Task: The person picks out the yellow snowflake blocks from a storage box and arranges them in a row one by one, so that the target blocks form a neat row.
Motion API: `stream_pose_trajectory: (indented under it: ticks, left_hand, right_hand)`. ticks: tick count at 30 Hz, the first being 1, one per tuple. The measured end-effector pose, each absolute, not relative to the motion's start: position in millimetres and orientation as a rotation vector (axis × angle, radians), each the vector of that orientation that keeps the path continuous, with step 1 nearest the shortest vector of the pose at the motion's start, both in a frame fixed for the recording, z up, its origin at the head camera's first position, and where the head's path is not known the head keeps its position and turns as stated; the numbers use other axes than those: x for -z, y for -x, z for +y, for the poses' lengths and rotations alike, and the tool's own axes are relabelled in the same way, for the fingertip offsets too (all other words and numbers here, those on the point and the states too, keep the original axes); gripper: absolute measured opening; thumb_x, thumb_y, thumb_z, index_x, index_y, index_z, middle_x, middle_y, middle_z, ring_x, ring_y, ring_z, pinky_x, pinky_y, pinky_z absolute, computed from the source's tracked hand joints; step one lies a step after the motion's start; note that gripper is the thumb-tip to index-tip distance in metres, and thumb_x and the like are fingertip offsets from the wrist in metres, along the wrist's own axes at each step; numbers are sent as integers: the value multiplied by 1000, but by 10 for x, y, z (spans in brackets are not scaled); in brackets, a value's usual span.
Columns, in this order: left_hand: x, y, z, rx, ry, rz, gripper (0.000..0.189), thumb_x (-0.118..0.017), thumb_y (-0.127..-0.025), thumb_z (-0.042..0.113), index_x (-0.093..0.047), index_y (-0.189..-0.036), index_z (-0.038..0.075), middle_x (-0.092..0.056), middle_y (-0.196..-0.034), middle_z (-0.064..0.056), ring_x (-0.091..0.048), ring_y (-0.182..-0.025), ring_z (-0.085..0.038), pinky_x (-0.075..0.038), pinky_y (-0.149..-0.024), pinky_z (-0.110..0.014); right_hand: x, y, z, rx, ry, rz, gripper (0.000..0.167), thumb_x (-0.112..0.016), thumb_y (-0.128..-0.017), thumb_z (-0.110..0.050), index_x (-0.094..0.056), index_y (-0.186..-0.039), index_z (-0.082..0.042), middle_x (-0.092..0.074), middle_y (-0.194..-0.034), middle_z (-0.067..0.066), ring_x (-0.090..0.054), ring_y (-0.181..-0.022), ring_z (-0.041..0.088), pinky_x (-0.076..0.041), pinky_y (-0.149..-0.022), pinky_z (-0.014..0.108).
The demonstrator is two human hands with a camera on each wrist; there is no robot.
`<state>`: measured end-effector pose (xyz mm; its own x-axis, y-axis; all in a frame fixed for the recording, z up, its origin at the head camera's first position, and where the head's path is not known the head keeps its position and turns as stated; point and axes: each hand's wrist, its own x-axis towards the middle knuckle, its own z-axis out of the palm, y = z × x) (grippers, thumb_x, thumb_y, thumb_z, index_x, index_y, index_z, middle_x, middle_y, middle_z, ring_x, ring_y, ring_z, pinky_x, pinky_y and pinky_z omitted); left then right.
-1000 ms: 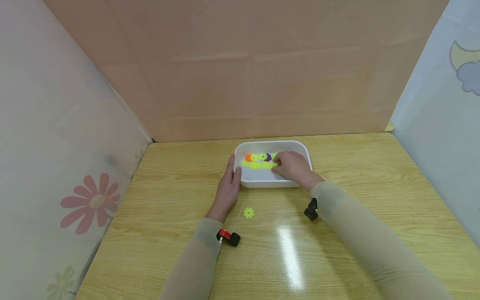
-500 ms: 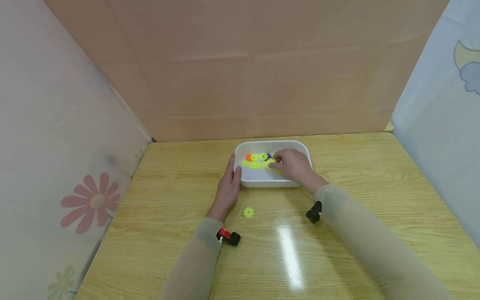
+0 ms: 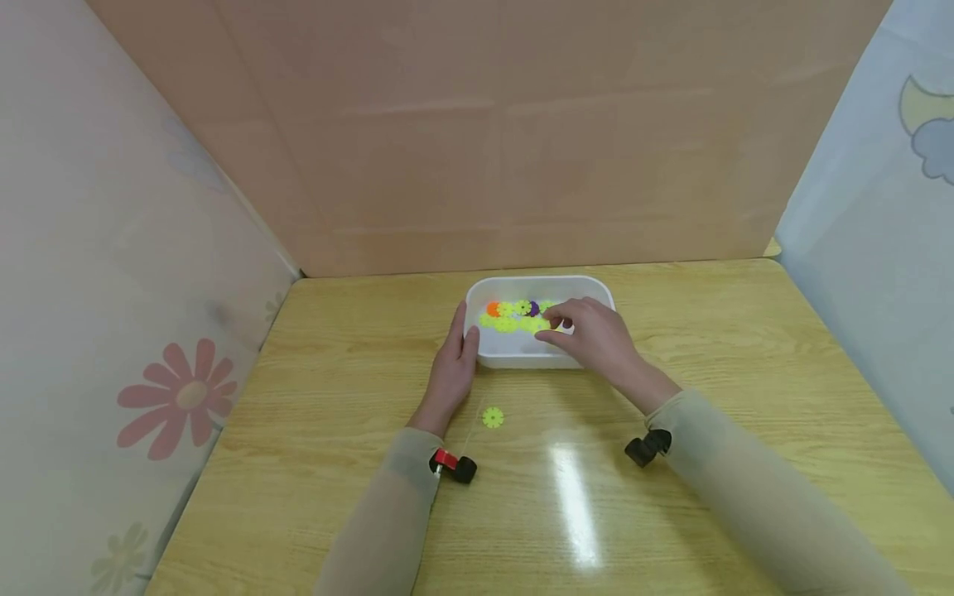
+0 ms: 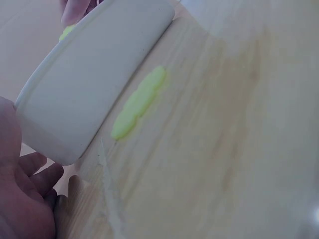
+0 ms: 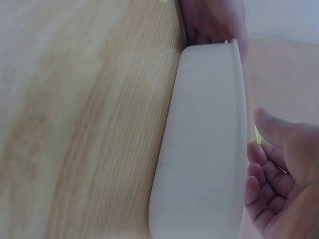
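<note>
Reaches with the right hand (image 3: pixel 594 335) over the right side of a white rectangular plastic tray (image 3: pixel 514 362), pinching a thin yellow-green disc (image 5: pixel 258 135) between thumb and fingers. Grips the tray's left end with the left hand (image 3: pixel 451 368). Displays inside flower-edged yellow-green discs (image 3: pixel 507 324), an orange disc (image 3: pixel 493 310) and a purple disc (image 3: pixel 533 309); also shows, flat on the pale wooden desk (image 3: pixel 358 372) just in front, a lone yellow-green flower disc (image 3: pixel 493 417).

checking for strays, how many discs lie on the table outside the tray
1: a yellow disc on the table, on the near side of the tray. The arms may hide others.
</note>
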<state>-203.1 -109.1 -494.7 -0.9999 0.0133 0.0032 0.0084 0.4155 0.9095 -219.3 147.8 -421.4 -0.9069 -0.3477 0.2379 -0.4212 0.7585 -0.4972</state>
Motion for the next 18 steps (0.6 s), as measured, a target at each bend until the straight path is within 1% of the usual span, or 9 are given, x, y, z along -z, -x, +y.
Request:
stream_pose_trajectory:
  ticks: [2, 8, 13, 18]
  left_hand:
    - [4943, 2034, -1090, -1694, -19, 2638, 65, -35, -120, 53, -14, -179, 37, -24, -181, 9, -23, -166, -20, -24, -134, -51]
    - [4931, 2042, -1085, -1678, -14, 2643, 64, -35, -120, 53, -13, -178, 41, -24, -182, 9, -23, -166, -19, -24, -133, -48]
    - [4925, 2047, -1085, -1683, -13, 2634, 65, -35, -120, 54, -13, -179, 37, -23, -182, 9, -22, -166, -18, -24, -133, -48]
    - [4925, 2052, -1086, -1679, -3, 2639, 65, -36, -120, 52, -14, -179, 35, -23, -182, 9, -22, -167, -19, -24, -134, -49]
  right_hand:
    - [4200, 2117, 1487, -852, -635, -2807, 30, -90, -95, -28, -85, -118, -10, -79, -100, -1, -70, -98, 27, -57, -82, 46]
    - [4192, 1910, 1499, -879, -681, -2745, 23, -92, -94, -26, -86, -112, -14, -78, -97, -4, -70, -94, 24, -58, -77, 44]
    - [4201, 1753, 1485, -881, -715, -2707, 23, -93, -93, -26, -86, -112, -15, -78, -96, -5, -70, -90, 21, -58, -74, 41]
    - [4243, 1635, 1462, -882, -781, -2698, 23, -94, -92, -24, -86, -111, -14, -78, -96, -2, -70, -89, 22, -59, -74, 40]
